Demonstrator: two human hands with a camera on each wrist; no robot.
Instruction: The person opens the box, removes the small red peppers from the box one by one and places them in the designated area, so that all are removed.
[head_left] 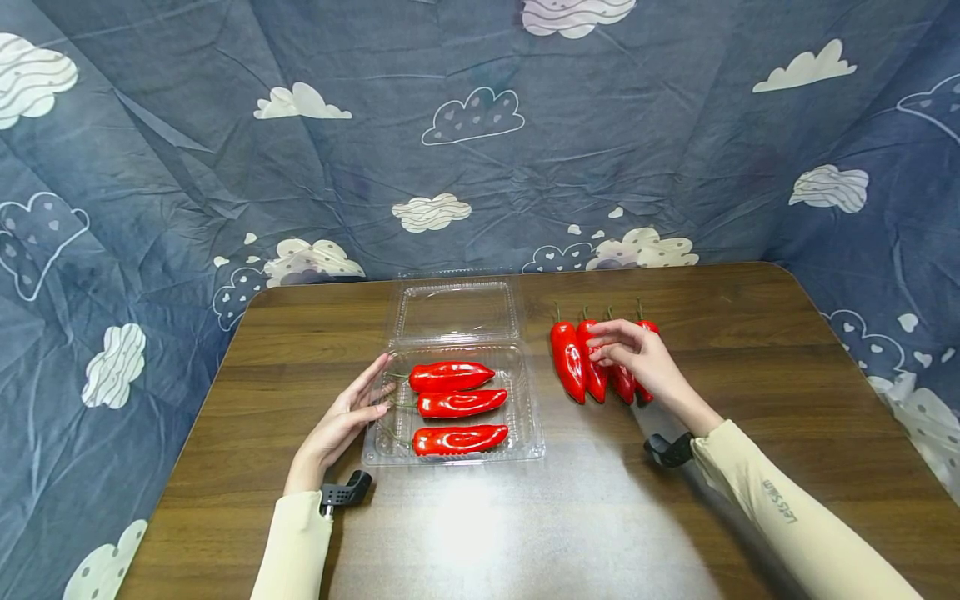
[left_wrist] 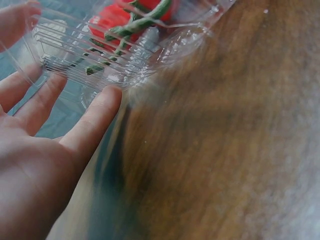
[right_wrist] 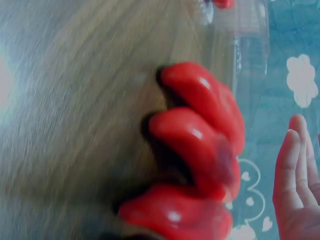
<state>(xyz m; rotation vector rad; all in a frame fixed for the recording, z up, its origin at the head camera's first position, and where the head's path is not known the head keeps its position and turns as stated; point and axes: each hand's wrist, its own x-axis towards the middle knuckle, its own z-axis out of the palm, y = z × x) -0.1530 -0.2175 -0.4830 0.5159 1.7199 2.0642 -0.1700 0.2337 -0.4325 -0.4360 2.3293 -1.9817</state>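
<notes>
A clear plastic clamshell box (head_left: pixel 531 417) lies with its lid (head_left: pixel 457 310) folded back. Inside it are three glossy red peppers, a rear one (head_left: pixel 452 377), a middle one (head_left: pixel 461 404) and a front one (head_left: pixel 459 439), green stems (left_wrist: pixel 142 22) to the left. My left hand (head_left: pixel 341 421) touches the box's left wall with extended fingers. To the right, several more red peppers (head_left: pixel 567 362) lie side by side, stems toward the back. My right hand (head_left: pixel 641 354) hovers over this row, partly hiding it, its fingers loosely bent around nothing. In the right wrist view, pepper tips (right_wrist: pixel 187 75) show beside the hand.
Everything rests on a brown wood-grain table (head_left: pixel 315 333) with rounded back corners. A blue cloth (head_left: pixel 480 192) with white clouds hangs behind and at both sides. Black wrist cameras (head_left: pixel 347 490) sit below each hand, next to cream sleeves (head_left: pixel 292 542).
</notes>
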